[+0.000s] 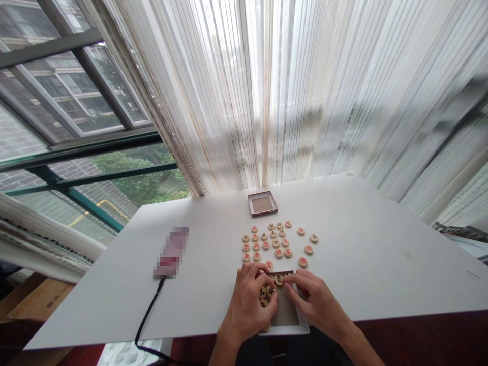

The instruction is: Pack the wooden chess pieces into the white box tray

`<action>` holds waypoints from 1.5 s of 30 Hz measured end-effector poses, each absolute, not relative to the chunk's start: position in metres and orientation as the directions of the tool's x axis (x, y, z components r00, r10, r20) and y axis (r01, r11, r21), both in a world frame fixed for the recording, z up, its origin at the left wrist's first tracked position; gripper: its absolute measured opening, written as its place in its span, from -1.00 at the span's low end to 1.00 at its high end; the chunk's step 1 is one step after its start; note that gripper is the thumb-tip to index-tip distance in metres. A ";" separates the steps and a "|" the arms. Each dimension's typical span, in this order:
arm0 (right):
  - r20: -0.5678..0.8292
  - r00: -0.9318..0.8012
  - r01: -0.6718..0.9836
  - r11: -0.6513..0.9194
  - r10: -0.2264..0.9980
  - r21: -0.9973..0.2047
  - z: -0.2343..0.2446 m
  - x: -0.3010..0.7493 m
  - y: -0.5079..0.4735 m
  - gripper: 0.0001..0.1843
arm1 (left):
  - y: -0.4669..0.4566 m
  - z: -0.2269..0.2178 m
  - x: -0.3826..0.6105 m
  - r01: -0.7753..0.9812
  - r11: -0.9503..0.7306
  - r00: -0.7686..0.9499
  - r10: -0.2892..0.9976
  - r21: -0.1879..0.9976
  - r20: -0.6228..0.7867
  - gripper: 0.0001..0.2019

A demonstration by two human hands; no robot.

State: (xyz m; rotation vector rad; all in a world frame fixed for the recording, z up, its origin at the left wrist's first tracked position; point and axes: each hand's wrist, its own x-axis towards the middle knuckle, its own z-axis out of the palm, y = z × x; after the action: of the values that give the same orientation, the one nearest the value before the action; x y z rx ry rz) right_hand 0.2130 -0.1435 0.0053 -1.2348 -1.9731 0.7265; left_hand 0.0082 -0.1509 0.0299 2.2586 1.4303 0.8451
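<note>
A shallow box [286,330] with a white rim lies at the table's near edge, some round wooden Chinese chess pieces [263,292] inside along its left and far sides. My left hand [251,300] arches over the left part, thumb and forefinger apart around pieces, hiding some. From the right, my right hand [316,297] reaches in, its thumb and forefinger pinching at the edge of a chess piece [278,279] by the far wall. Beyond the box, several loose chess pieces [266,245] with red or black characters lie in rough rows. One red piece [269,266] sits right beside my left fingers.
An open box lid [263,205] lies at the back of the white table [366,244]. To the left is a blurred-out, phone-like object [171,252] with a black cable [148,312] running over the near edge. Curtains [290,101] hang behind; a cardboard box [41,300] stands lower left.
</note>
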 end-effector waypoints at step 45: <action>0.238 -0.247 0.483 0.333 0.939 -0.810 0.002 0.217 -0.145 -0.71 | -0.158 0.011 -0.018 0.527 -0.385 0.180 0.922 0.757 0.344 -0.83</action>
State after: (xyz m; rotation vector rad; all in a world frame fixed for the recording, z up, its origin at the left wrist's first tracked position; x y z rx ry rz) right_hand 0.2167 -0.1450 0.0023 -1.2543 -1.8655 0.7890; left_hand -0.0180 -0.1585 0.0114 1.9883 1.3581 1.1002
